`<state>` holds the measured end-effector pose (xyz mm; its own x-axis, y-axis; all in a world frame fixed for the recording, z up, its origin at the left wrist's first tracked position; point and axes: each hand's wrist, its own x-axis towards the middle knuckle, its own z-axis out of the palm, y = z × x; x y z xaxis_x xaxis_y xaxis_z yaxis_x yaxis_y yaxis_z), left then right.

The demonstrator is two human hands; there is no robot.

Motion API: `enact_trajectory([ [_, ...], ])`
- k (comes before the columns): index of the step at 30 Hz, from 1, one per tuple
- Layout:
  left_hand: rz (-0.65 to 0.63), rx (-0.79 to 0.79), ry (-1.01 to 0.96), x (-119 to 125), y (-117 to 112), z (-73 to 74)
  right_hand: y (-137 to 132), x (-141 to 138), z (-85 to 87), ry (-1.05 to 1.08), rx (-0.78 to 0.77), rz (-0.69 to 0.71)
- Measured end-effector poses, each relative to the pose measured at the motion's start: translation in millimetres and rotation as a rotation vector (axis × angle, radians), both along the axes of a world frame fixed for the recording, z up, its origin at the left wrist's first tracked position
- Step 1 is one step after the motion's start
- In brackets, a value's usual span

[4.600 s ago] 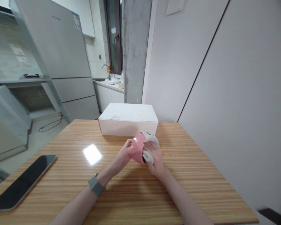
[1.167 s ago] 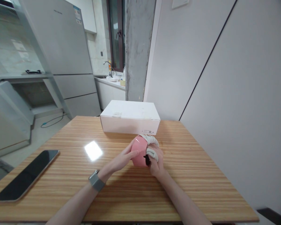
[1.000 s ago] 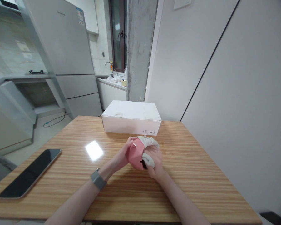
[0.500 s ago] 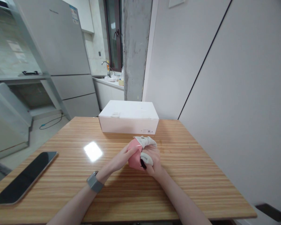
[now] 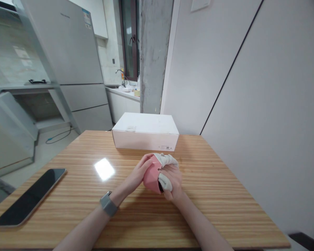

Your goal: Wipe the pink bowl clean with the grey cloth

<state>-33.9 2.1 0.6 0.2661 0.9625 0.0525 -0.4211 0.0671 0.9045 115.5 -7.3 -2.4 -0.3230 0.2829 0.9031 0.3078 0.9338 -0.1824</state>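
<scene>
A pink, hollow, faceted container [image 5: 152,176] is held above the table in front of me, its dark opening turned to the right. My left hand [image 5: 143,168] grips it from the left, fingers over the top. At the opening, my right hand [image 5: 174,176] is closed on a light grey cloth [image 5: 165,182], with its fingertips hidden at or inside the container. One fold of the cloth lies over the upper rim and another bunches below the fingers. A watch with a grey strap sits on my left wrist.
The wood-grain table [image 5: 94,195] fills the foreground. A closed white box [image 5: 146,131] stands beyond my hands, and a dark flat panel [image 5: 31,197] lies at the left edge. Behind are a fridge [image 5: 75,66], a sink counter and a white wall [image 5: 251,115] to the right.
My left hand has shifted slightly up over the container, its thumb no longer stretched across the front. The container has turned a little; my right hand stays on the cloth.
</scene>
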Motion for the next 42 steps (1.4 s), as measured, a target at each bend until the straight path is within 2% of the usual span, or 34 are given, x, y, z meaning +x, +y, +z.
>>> enact_trajectory([
  [2,-0.034,-0.028,0.025,0.6,1.7,-2.5,-0.2,0.0,-0.7,0.014,-0.002,-0.001],
  [5,-0.075,-0.023,0.097,-1.9,-0.5,3.5,1.1,0.9,-2.6,0.030,-0.035,0.021],
  [8,-0.074,0.097,0.201,-5.9,-7.0,14.5,3.4,2.3,-5.6,0.054,-0.103,0.045],
  [11,-0.074,0.217,0.276,-8.2,-12.9,20.8,5.1,3.7,-8.9,0.157,-0.219,0.013],
  [15,-0.155,0.241,0.246,-9.6,-15.0,21.1,5.4,4.3,-9.1,0.260,-0.309,-0.034],
  [18,-0.188,0.193,0.141,-9.2,-12.2,17.3,4.6,3.0,-6.3,0.268,-0.298,-0.032],
  [22,-0.022,0.010,-0.019,-3.2,-6.1,8.1,1.5,-0.3,-1.5,0.143,-0.200,0.026],
  [24,0.033,-0.012,-0.044,0.7,-3.6,3.7,-0.5,-1.3,0.8,0.031,-0.123,0.049],
  [28,-0.047,-0.008,0.012,3.5,0.5,-3.3,-3.0,0.2,2.2,-0.011,-0.028,0.022],
  [32,-0.077,0.055,0.089,-0.9,1.8,-6.5,-2.0,3.7,-1.5,-0.017,-0.015,0.007],
  [36,-0.071,0.163,0.153,-3.9,-7.0,4.5,2.7,5.4,-7.2,0.102,-0.156,0.013],
  [39,-0.114,0.230,0.145,-3.3,-16.5,17.8,6.4,4.8,-10.2,0.255,-0.292,-0.029],
  [42,-0.168,0.236,0.098,-2.1,-20.2,23.5,7.6,2.9,-9.7,0.344,-0.339,-0.056],
])
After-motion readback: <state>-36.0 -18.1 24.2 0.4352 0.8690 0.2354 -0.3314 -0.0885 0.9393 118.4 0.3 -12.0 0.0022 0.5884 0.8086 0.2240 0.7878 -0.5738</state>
